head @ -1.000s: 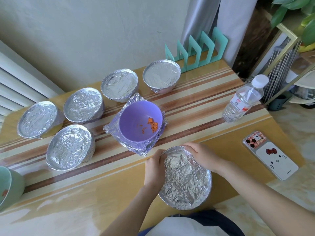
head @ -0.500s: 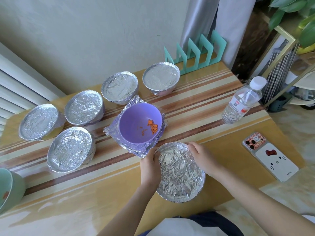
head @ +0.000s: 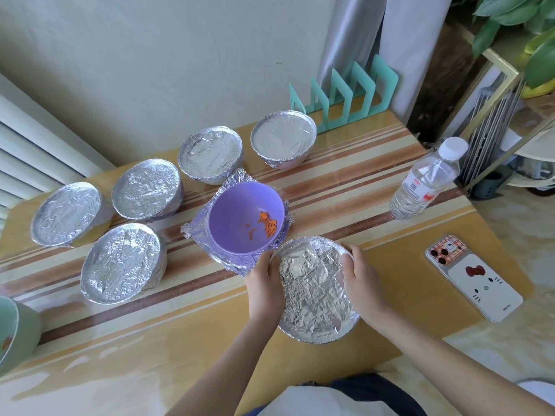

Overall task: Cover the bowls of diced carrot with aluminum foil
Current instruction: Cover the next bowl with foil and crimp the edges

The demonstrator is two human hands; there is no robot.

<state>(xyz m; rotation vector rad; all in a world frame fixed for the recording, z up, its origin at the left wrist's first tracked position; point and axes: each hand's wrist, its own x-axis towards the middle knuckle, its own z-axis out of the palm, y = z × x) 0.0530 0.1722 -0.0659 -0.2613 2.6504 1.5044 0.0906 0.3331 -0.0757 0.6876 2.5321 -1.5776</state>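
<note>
Left hand and right hand grip, fingers curled, opposite rims of the foil-covered bowl near the front edge of the bench, just beside the uncovered purple bowl (water bottle label illegible).

Around the nearest foil-covered bowl: the purple bowl on its foil sheet crowds eleven o'clock, the phone lies near at three, the water bottle stands at one; bare table opens toward eight.
</note>
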